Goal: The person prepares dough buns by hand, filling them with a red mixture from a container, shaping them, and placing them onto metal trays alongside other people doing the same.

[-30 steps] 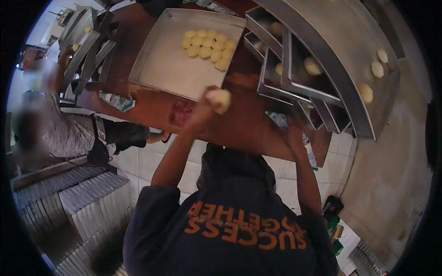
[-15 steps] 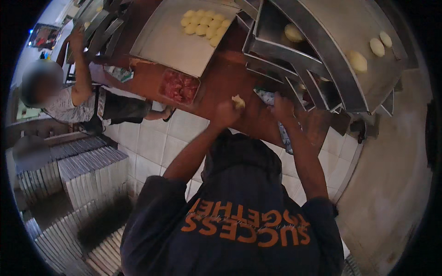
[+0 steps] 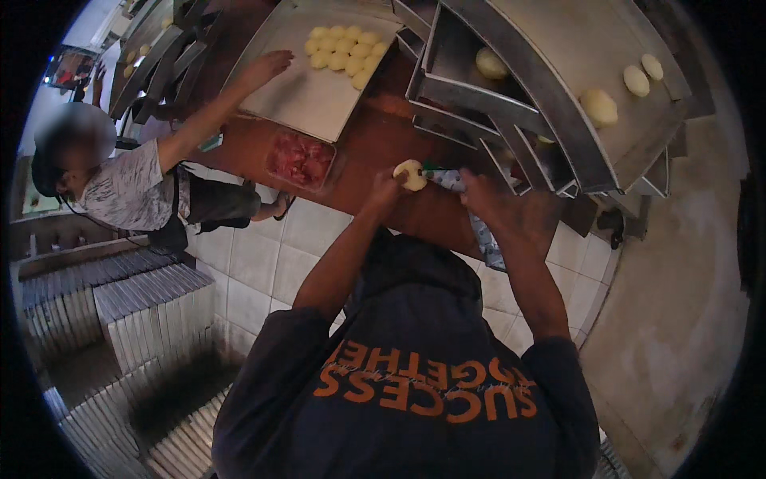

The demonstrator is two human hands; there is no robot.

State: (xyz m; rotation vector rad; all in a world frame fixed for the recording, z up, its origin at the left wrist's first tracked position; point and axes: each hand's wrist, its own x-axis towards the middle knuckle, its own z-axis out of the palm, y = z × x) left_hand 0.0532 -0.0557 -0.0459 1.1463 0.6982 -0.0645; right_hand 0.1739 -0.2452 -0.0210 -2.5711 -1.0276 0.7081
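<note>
My left hand (image 3: 385, 190) holds a flattened pale dough piece (image 3: 408, 171) above the front part of the brown table. In my right hand (image 3: 481, 195) is a patterned piping bag (image 3: 488, 243), its lower part hanging past the table edge. The bag's narrow, greenish end meets the right side of the dough piece; whether filling is coming out cannot be seen. A tray (image 3: 319, 108) with rows of round dough balls (image 3: 345, 49) lies beyond my left hand. Nearer to that hand stands a clear tub (image 3: 302, 162) of red, glossy pieces.
On the right, stacked metal trays (image 3: 550, 88) hold a few larger dough pieces (image 3: 598, 108). At the left a co-worker (image 3: 128, 184) reaches an arm across the dough tray's corner. Tall stacks of pale slabs or pans (image 3: 155, 307) fill the lower left. White tiles (image 3: 311, 239) cover the floor.
My right hand has brought the piping bag's end leftward to the dough, which now shows flat in my left hand. The co-worker's arm has swung from the left-hand racks to over the dough tray.
</note>
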